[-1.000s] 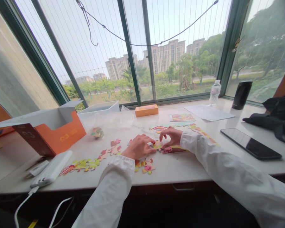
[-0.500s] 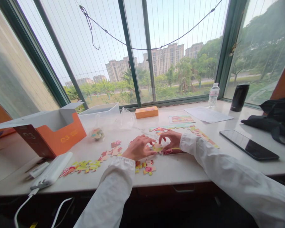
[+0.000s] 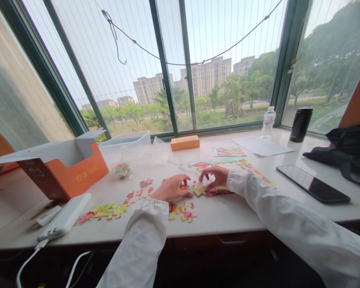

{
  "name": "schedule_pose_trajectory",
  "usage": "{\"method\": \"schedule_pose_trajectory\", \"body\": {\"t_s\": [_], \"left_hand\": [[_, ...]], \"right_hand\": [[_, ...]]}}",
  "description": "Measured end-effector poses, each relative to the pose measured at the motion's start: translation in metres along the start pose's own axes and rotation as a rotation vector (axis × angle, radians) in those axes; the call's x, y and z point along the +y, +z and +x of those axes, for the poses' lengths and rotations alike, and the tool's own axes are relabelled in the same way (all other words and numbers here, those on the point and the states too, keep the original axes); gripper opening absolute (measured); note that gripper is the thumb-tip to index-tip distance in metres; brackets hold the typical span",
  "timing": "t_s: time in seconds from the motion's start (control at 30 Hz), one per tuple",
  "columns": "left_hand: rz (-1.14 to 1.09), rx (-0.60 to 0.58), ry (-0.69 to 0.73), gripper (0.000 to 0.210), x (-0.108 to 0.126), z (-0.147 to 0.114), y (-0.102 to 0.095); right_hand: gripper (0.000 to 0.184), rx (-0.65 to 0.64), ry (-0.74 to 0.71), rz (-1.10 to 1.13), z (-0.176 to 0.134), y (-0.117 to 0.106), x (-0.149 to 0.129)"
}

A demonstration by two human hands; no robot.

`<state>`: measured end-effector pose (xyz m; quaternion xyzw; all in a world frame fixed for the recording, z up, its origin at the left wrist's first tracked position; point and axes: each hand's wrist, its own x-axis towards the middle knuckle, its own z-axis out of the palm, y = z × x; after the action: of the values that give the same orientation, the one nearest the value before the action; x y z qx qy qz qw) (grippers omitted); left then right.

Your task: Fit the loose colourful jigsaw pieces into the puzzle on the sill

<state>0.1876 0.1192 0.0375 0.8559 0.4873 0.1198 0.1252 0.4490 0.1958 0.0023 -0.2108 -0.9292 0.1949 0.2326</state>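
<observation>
Many loose pieces (image 3: 108, 209): unplaced
Puzzle border (image 3: 201, 164): partly joined
Left hand (image 3: 171, 188): half-curled, grip unclear
Right hand (image 3: 216, 176): arched, grip unclear

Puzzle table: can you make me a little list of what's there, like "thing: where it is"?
left hand: low over the table, fingers bent; can't tell if it holds a piece
right hand: fingers curved at a yellow and pale puzzle bit; grip unclear
loose pieces: left of the left hand; more lie just in front of it
big box: orange, at the left
small box: orange, by the window
phone: black, lying at the right
bottle: clear, standing near the window
</observation>
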Motion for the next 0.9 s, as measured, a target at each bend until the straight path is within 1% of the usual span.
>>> {"method": "schedule_pose_trajectory", "body": {"t_s": [0.1, 0.2, 0.3, 0.37, 0.47, 0.57, 0.67, 0.77, 0.9], "left_hand": [[0.004, 0.044, -0.004, 0.059, -0.006, 0.0, 0.001], [0.044, 0.111, 0.05, 0.055, -0.009, 0.0, 0.001], [0.076, 0.18, 0.136, 0.044, -0.005, 0.002, 0.0], [0.107, 0.207, 0.179, 0.035, -0.001, 0.005, 0.0], [0.196, 0.199, 0.248, 0.023, 0.008, 0.011, 0.003], [0.294, 0.175, 0.338, 0.027, 0.019, 0.016, 0.009], [0.349, 0.151, 0.413, 0.031, 0.029, 0.017, 0.014], [0.364, 0.152, 0.426, 0.032, 0.035, 0.015, 0.018], [0.351, 0.166, 0.403, 0.033, 0.034, 0.013, 0.021]], "right_hand": [[0.044, 0.004, 0.01, -0.019, 0.0, -0.002, 0.002], [0.045, 0.02, 0.018, -0.056, -0.002, -0.007, 0.005], [0.046, 0.021, 0.03, -0.071, -0.005, -0.016, 0.01], [0.047, -0.002, 0.042, -0.05, -0.007, -0.022, 0.014], [0.049, -0.052, 0.049, -0.01, -0.01, -0.028, 0.017], [0.046, -0.105, 0.042, -0.001, -0.012, -0.03, 0.017], [0.04, -0.132, 0.047, -0.035, -0.013, -0.032, 0.017], [0.038, -0.157, 0.06, -0.061, -0.012, -0.033, 0.018], [0.037, -0.175, 0.082, -0.073, -0.011, -0.032, 0.02]]}}
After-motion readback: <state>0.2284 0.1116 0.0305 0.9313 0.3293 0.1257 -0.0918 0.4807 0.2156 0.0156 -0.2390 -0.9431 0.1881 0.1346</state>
